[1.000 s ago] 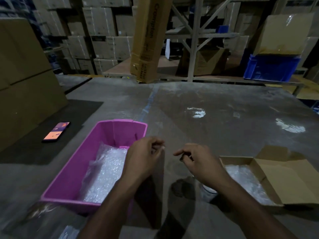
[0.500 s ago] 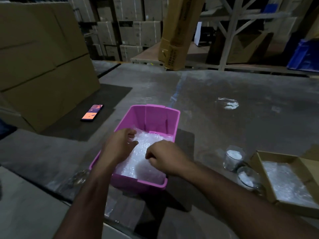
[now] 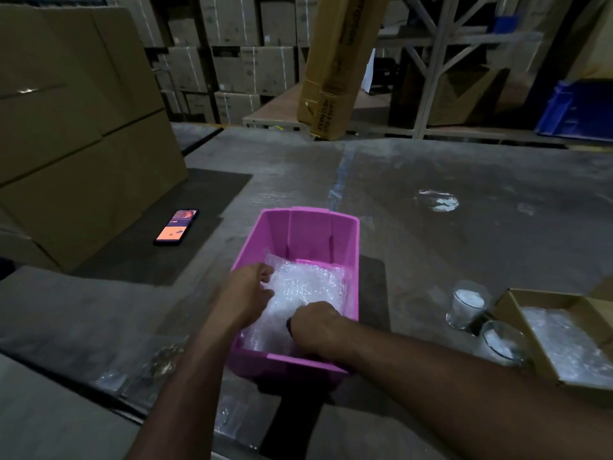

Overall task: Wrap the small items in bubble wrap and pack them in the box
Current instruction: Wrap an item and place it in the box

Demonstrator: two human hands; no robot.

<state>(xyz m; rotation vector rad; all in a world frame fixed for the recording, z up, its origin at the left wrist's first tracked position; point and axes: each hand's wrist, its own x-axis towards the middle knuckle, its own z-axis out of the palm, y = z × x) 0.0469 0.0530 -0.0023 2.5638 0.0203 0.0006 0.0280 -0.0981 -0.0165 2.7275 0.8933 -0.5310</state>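
Dim warehouse table [image 3: 464, 167], pink bin [image 3: 351, 260] — left hand [image 3: 245, 297], right hand [image 3: 315, 327] both gripping bubble wrap [image 3: 308, 287] inside

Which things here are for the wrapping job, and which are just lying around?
For the job:
bubble wrap in the pink bin, with the left hand and right hand on it
two small glass jars
cardboard box

Just lying around:
phone
big cartons
blue crate

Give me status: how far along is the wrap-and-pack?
Done: the cardboard box already holds bubble wrap, contents unclear. In hand: left hand and right hand grip the bubble wrap in the pink bin. Left: two glass jars stand unwrapped beside the box.
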